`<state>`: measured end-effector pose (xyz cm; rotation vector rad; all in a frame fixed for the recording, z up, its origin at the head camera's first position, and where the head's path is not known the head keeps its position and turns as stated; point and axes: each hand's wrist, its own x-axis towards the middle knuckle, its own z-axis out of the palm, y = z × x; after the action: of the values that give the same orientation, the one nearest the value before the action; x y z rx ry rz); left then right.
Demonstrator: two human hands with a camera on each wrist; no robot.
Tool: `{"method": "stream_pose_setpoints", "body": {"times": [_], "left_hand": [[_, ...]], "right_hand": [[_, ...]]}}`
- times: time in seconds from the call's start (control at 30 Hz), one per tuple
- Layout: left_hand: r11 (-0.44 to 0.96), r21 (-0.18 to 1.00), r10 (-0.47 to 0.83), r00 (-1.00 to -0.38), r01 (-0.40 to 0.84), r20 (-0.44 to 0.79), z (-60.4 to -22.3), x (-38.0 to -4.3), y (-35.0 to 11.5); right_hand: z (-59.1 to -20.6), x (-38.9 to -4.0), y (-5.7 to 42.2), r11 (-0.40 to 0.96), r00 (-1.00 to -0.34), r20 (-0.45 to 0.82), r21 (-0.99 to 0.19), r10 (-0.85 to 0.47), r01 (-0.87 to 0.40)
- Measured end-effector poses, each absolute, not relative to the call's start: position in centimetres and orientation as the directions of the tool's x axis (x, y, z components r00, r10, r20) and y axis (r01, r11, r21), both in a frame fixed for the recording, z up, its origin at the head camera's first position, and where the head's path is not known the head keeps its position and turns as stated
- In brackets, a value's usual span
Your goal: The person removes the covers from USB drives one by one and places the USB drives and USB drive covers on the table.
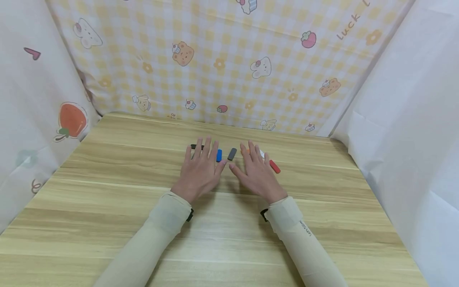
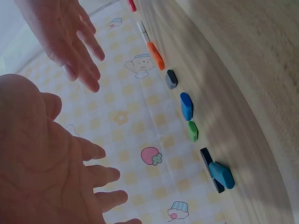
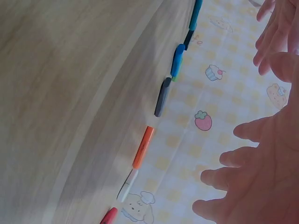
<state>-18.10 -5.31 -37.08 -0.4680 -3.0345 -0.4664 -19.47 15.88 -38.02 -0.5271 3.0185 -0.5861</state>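
Note:
My left hand (image 1: 200, 173) hovers palm down over the table with its fingers spread and holds nothing. Beside it, my right hand (image 1: 259, 172) is held the same way, thumb pointing toward the left thumb. Beneath and beyond the fingers lie short, flat, marker-like sticks: a blue one (image 1: 219, 156) by the left thumb, a grey one (image 1: 232, 154) between the hands, and a red one (image 1: 275, 166) right of the right hand. Fingers partly cover the black (image 1: 197, 146), orange (image 1: 246, 152) and white sticks (image 1: 262, 154). The left wrist view shows green (image 2: 193, 131) and teal sticks (image 2: 222, 175) as well.
The wood-grain table (image 1: 107, 207) ends at a yellow checked curtain (image 1: 222, 87) with cartoon prints. White cloth hangs on the left (image 1: 28, 99) and right sides (image 1: 405, 99). In the left wrist view, the teal stick overlaps the black one.

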Motion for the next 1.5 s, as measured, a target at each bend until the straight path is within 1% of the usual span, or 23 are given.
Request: {"method": "stream_pose_setpoints", "body": {"times": [0.23,0.43,0.63,0.9,1.27,1.5], "left_hand": [[0.909,0.291,0.289,-0.954,0.299,0.078,-37.1,-18.2,-5.3],[0.908,0.289,0.294,-0.952,0.305,0.082,-37.1,-18.1,-5.3],[0.906,0.292,0.291,-0.952,0.305,0.093,-37.2,-18.0,-5.4],[0.897,0.312,0.296,-0.950,0.314,0.104,-37.3,-18.1,-5.4],[0.893,0.326,0.294,-0.950,0.311,0.101,-37.3,-18.0,-5.3],[0.892,0.328,0.290,-0.950,0.312,0.114,-37.4,-18.0,-5.2]], "right_hand": [[-37.9,-19.5,15.9,0.880,-0.944,0.027,-0.354,-0.329,-0.317],[-37.7,-19.6,16.0,0.873,-0.943,0.022,-0.372,-0.332,-0.316],[-37.2,-19.9,16.4,0.870,-0.941,0.056,-0.366,-0.334,-0.330],[-36.4,-20.2,17.8,0.867,-0.952,0.105,-0.394,-0.289,-0.307],[-35.2,-21.4,21.3,0.883,-0.979,0.062,-0.425,-0.192,-0.200],[-35.4,-22.0,23.2,0.894,-0.995,0.025,-0.437,-0.100,-0.101]]}}
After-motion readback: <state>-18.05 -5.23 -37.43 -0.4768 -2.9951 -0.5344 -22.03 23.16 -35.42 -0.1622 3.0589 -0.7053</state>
